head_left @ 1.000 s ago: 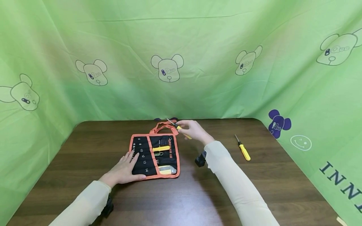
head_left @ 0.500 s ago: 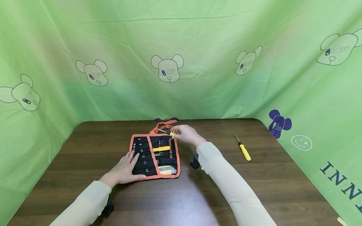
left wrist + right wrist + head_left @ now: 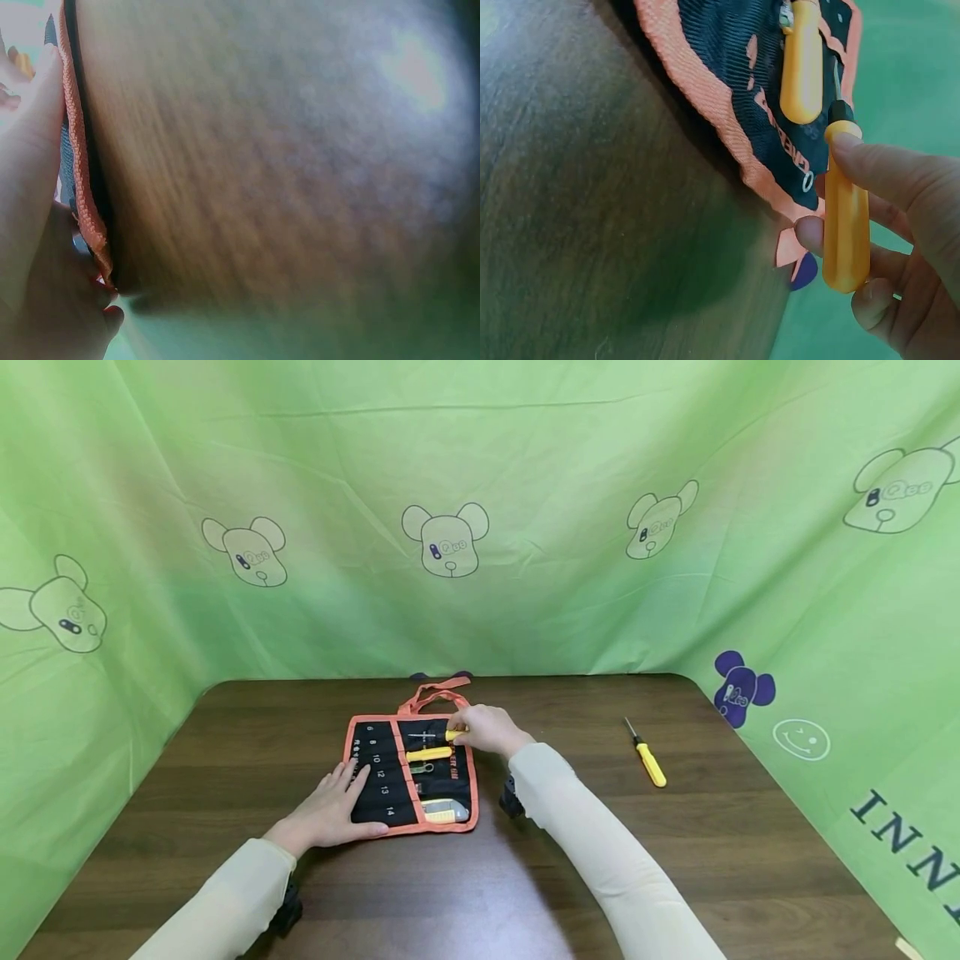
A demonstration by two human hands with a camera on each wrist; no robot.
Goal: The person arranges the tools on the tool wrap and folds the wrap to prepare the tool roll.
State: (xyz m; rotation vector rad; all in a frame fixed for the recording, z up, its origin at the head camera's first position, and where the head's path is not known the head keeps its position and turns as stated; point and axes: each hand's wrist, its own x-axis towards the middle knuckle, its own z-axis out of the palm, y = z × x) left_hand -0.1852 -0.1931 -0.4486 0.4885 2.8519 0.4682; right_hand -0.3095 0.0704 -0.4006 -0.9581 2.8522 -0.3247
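Left hand (image 3: 330, 806) lies spread on the numbered side of a black tool pouch (image 3: 371, 810), which is flat on the table (image 3: 570, 860), while the right hand (image 3: 491, 728) pinches a yellow screwdriver (image 3: 846, 225) over the pouch's upper right part, its shaft pointing toward the orange band (image 3: 406, 768). Just below that screwdriver is a yellow handle (image 3: 428, 754), and a box cutter (image 3: 444, 812) sits near the pouch's bottom edge. Another screwdriver (image 3: 648, 764) lies on the table, well apart to the right.
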